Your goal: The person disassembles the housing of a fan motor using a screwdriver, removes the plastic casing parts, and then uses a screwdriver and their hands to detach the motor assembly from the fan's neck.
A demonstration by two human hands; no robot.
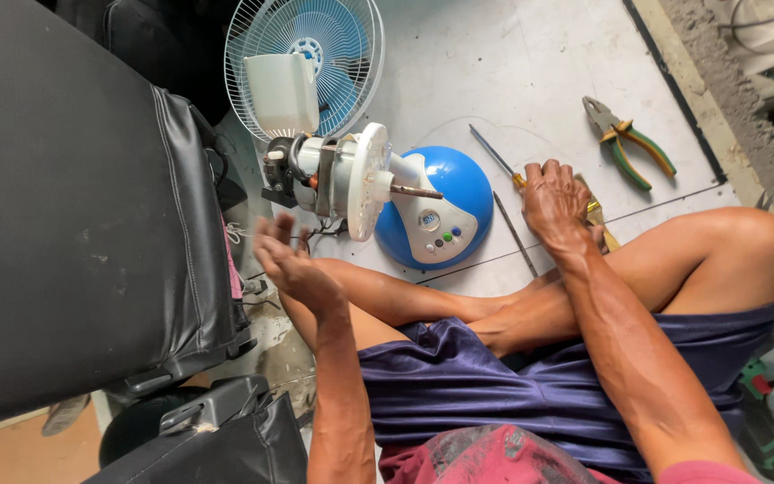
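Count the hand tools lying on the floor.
3, perhaps more. Green-and-yellow-handled pliers lie far right. A yellow-handled screwdriver lies under the right hand. A thin bare metal rod lies beside the blue fan base. The hand may hide others.

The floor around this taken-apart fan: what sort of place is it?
Probably an informal repair spot on a concrete floor: a dismantled fan motor lies on its blue base, with pliers and a screwdriver alongside.

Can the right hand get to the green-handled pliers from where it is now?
Probably yes. The right hand rests on the yellow-handled screwdrivers on the floor, and the pliers lie just beyond it on bare floor, with nothing between them. A short reach forward should do.
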